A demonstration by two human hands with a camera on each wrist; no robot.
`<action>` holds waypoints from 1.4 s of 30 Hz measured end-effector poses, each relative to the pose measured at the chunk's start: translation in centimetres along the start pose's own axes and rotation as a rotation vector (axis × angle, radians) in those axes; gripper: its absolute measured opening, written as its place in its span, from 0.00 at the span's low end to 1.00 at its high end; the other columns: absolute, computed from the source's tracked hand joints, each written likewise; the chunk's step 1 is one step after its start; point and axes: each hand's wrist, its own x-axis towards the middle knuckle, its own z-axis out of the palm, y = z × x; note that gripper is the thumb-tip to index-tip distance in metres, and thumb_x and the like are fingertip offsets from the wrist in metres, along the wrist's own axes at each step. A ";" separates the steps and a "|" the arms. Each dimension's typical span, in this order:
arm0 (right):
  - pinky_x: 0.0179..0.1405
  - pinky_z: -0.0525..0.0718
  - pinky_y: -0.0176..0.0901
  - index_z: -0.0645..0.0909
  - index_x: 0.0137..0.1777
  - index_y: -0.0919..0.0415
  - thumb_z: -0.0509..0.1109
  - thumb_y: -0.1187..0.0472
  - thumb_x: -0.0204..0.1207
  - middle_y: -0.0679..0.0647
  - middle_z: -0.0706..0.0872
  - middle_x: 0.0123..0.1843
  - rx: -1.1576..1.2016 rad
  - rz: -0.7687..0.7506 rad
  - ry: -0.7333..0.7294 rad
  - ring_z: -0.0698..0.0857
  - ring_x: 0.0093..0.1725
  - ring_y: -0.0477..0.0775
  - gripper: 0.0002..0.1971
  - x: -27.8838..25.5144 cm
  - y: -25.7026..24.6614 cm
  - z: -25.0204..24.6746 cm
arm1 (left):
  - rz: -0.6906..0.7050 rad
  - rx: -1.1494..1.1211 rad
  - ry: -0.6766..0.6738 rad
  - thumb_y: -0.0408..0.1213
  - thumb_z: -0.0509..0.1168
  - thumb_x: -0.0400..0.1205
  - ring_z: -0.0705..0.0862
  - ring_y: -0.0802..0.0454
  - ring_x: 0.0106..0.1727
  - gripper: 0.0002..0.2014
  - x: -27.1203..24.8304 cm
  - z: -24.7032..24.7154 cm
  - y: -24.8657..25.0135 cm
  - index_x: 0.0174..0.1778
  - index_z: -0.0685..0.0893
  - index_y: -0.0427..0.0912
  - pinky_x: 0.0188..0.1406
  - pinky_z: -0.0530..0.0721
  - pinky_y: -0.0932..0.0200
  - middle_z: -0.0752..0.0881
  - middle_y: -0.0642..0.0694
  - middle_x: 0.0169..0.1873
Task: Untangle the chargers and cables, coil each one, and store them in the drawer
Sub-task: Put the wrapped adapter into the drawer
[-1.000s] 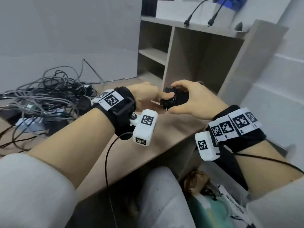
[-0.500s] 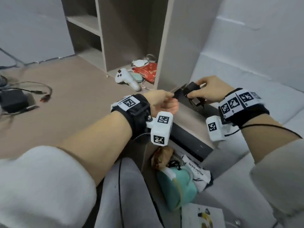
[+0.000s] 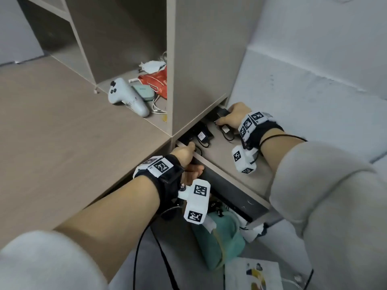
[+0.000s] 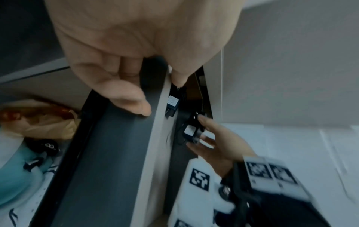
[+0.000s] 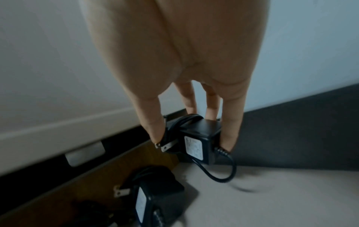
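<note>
The desk stretches out to the left of my left hand, and its shelf unit rises just beyond both my hands. Below its edge the drawer stands pulled out, its pale floor lying under my right hand and its dark front panel running under my left fingers.

My left hand grips the drawer's front edge: the thumb lies over the top of the pale rim, the fingers curl down against the dark front.

My right hand is down inside the drawer at its far corner, close under the desk edge. Thumb and fingers reach straight down and pinch a black charger by its sides, its cable wound around the body and one loop hanging out below. Whether the charger touches the drawer floor I cannot tell.

A second black charger lies on the drawer floor between my two hands, just beside my left thumb.

Beyond my left hand, in the shelf's bottom compartment, sit a white controller, a red packet and a small green case. Below my left wrist a teal bag lies under the drawer
</note>
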 end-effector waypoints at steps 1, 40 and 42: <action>0.56 0.88 0.52 0.81 0.62 0.65 0.84 0.47 0.66 0.58 0.88 0.53 -0.022 -0.015 0.012 0.88 0.53 0.62 0.30 0.6 -0.1 0.7 | 0.002 0.027 0.007 0.57 0.55 0.90 0.78 0.48 0.17 0.21 0.3 0.0 0.0 0.51 0.73 0.39 0.15 0.73 0.67 0.82 0.40 0.16; 0.45 0.87 0.50 0.85 0.49 0.64 0.79 0.57 0.69 0.59 0.89 0.45 -0.128 -0.083 -0.003 0.88 0.43 0.63 0.13 -1.0 -2.5 0.3 | -0.068 0.029 -0.116 0.51 0.57 0.91 0.81 0.45 0.32 0.15 -2.0 -1.2 1.1 0.53 0.72 0.42 0.12 0.76 0.67 0.86 0.36 0.22; 0.45 0.92 0.57 0.86 0.45 0.69 0.76 0.60 0.66 0.63 0.91 0.41 -0.070 -0.097 0.016 0.91 0.41 0.64 0.12 -2.9 -2.9 -1.1 | -0.064 0.027 -0.135 0.50 0.57 0.91 0.81 0.45 0.30 0.16 -3.3 -1.2 1.4 0.51 0.72 0.39 0.13 0.77 0.66 0.87 0.35 0.26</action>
